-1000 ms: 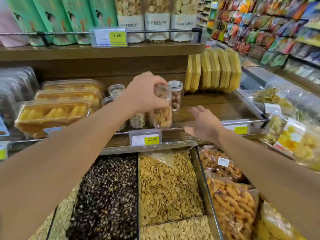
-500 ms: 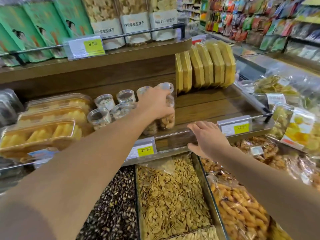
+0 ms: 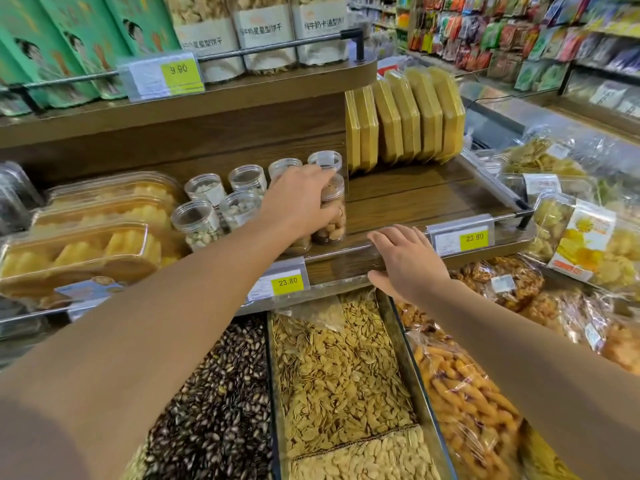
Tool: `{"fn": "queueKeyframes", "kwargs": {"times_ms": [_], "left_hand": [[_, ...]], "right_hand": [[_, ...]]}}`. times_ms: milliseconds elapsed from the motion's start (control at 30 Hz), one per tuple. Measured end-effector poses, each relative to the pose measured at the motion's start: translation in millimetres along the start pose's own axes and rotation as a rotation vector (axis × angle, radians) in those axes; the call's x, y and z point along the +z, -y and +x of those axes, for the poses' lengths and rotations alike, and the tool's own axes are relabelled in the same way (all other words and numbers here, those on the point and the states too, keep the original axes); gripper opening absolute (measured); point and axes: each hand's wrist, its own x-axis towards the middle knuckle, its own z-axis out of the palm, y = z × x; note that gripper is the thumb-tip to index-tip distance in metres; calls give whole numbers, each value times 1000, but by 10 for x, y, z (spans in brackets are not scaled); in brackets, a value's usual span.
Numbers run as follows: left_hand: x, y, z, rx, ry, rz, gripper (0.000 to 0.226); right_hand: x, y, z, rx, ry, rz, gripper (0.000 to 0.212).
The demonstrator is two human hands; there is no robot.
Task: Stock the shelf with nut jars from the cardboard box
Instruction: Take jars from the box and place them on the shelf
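A clear nut jar [image 3: 333, 216] is gripped from above and the side by the left hand [image 3: 298, 202], the fingers wrapped round its upper body and lid; it stands upright, with its base on or just above the wooden shelf [image 3: 415, 199], near the front rail [image 3: 349, 252]; whether the base is fully seated cannot be told. A second jar [image 3: 298, 242] is partly hidden beneath the same hand, and whether it is also held cannot be told. The right hand [image 3: 405, 261] is spread open and empty, laid flat on the shelf's front edge beside a yellow price tag [image 3: 473, 238]. The cardboard box is not in view.

The placing step is judged nearly done, with release remaining. Other clear-lidded jars [image 3: 207, 188] stand close together just to the left and behind, so a careless withdrawal of the fingers could knock a neighbour over; the jars are tall and narrow, and one tipped jar might topple several. A jar released while tilted could roll toward the rail, and beyond it lie the open bins of sunflower seeds [image 3: 221, 393] and pale seeds [image 3: 332, 368] below. The stack of yellow packets [image 3: 405, 116] leans just to the right at the back, so little would be gained by pushing the jar far that way.
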Motion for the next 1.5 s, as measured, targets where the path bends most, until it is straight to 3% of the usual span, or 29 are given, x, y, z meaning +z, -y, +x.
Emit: {"fn": "queueKeyframes", "kwargs": {"times_ms": [300,700,800,1200,1500], "left_hand": [[-482,119,-1385,-27,-2,-98,62],[-489,765,-3809,-209,109,-181,64],[-550,831,-4443,-238,143,-184,56],[-997,434,-7122,-456,202,-79,66],[-1336,419,-9039,-656,229,-36,63]], "right_hand": [[-475,750,-462,-37,-32,8,71],[-368,2611,-1660,-91,105,46,72],[-311,3067,-1991,-153,112,6,71],[-88,4429,-3712,-347,162,13,69],[-38,5681,-4994,-531,294,-2,67]]}}
